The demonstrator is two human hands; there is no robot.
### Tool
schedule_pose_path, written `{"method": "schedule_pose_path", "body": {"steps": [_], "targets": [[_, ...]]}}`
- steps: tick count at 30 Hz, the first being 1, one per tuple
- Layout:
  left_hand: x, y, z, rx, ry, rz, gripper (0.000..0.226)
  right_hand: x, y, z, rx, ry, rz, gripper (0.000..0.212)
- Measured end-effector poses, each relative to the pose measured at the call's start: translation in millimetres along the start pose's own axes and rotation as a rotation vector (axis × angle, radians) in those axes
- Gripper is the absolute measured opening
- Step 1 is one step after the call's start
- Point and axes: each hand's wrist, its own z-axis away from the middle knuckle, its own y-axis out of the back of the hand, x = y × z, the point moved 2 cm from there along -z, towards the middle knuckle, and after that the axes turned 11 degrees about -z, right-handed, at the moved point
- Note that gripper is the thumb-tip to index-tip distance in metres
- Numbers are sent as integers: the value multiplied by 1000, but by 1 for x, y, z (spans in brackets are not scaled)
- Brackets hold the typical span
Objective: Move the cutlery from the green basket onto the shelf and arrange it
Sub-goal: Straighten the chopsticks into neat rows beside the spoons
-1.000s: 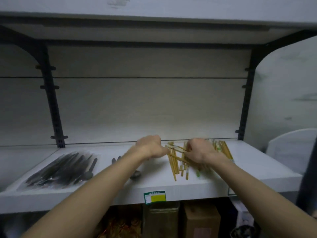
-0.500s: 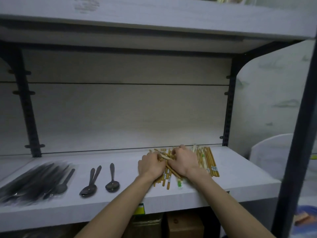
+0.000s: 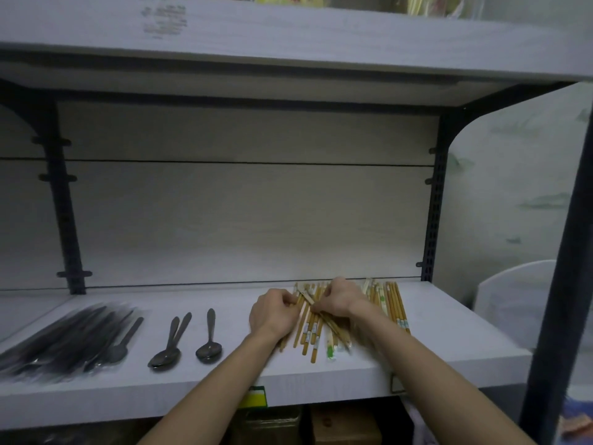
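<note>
I am looking into a pale wood-grain shelf (image 3: 449, 332) held by dark metal uprights, with a second board overhead and a light back panel behind it. On the right half of the board lies a loose heap of wooden chopsticks (image 3: 316, 329), some with green or pale wrappers at the near ends, several crossing one another at angles. A tidier row of them sits just beside the heap on its right, lying roughly parallel and pointing toward the back panel. My left hand (image 3: 272, 311) rests on the left edge of the heap, fingers curled and pinching one or two sticks. My right hand (image 3: 341, 300) is over the middle of the heap, fingers bent down and closed on a stick that lies slantwise between the two hands. To the left of the hands, apart from the heap, stand three dark spoons (image 3: 184, 343) with bowls toward the front edge, two of them overlapping. Farther left is a bundle of dark cutlery (image 3: 69, 342), blurred. A green and yellow label (image 3: 255, 396) hangs on the shelf's front edge.
</note>
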Motion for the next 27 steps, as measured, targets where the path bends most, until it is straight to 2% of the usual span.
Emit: {"method": "schedule_pose_path", "body": {"steps": [5,10,14,24,27], "targets": [[-2,1,0,16,-3,-29,23,2,0,3,-4,8,-39,28],[-3,-1,-3,44,-34,-73,24,4,-2,6,1,15,-39,32],[-1,0,-1,73,-59,-110,24,-1,-5,13,29,57,103,41],[0,-2,3,54,-61,-112,26,-12,-16,21,180,254,389,27],[0,-3,2,47,-81,-111,26,-17,-17,23,229,293,406,21]]}}
